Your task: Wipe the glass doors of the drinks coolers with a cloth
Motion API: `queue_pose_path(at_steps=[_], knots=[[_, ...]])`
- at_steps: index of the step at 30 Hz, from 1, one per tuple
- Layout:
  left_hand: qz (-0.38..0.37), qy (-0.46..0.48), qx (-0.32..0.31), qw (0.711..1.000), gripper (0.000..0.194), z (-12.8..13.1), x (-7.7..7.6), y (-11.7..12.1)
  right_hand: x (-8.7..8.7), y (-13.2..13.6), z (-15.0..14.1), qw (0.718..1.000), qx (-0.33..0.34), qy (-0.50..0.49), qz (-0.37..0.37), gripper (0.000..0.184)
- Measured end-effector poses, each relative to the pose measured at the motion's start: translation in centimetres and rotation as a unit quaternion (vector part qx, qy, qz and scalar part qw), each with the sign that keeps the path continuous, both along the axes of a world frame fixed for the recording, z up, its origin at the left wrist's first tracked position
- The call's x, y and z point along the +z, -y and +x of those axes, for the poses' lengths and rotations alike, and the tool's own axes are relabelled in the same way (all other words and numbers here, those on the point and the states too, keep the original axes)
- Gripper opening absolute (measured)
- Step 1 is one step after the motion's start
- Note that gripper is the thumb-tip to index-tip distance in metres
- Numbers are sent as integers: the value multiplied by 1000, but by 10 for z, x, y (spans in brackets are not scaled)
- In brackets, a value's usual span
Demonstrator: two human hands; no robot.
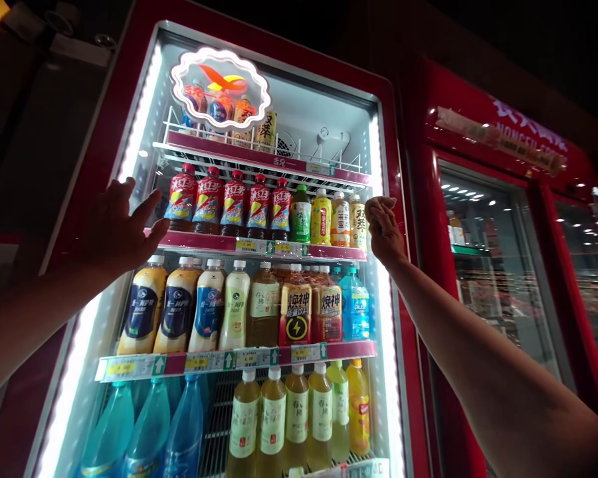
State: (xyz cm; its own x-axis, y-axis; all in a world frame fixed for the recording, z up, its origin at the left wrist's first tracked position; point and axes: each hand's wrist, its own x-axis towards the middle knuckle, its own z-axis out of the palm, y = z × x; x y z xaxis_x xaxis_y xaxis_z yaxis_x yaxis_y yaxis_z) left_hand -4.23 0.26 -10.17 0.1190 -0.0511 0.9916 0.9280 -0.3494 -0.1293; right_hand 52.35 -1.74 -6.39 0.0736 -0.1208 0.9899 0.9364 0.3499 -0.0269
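Observation:
A lit drinks fridge [396,153] with a red frame and a glass front fills the middle of the view. My right hand [386,232] is raised at the right side of the glass, its fingers closed on a bunched brownish cloth [381,202]. The cloth appears to press on the glass, level with the second shelf. Over on the left, my left hand [124,226] is in shadow, open with fingers spread, near the left edge of the glass. Whether it touches the fridge I cannot tell. Red-labelled bottles [234,202] stand behind the glass between my hands.
A glowing sign [219,86] sits at the upper left of the glass. Several shelves hold bottled drinks, with white-capped bottles [179,305] and large blue bottles [147,425] lower down. Another red fridge [431,199] with glass doors stands close on the right.

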Motion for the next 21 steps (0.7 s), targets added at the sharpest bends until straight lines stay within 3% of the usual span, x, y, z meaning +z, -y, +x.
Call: queue_pose_path(at_steps=[4, 10, 15, 21], knots=[[6, 2, -2, 1000, 71, 2, -1, 1, 11, 0, -20, 999, -17, -42, 12, 44], [3, 1, 21, 1000, 73, 3, -2, 1, 24, -1, -53, 1000, -12, 15, -1, 46], [6, 5, 23, 1000, 70, 2, -1, -2, 44, -8, -74, 999, -21, -43, 17, 47], [18, 3, 5, 1000, 63, -1, -2, -6, 55, -12, -97, 998, -23, 51, 12, 49]])
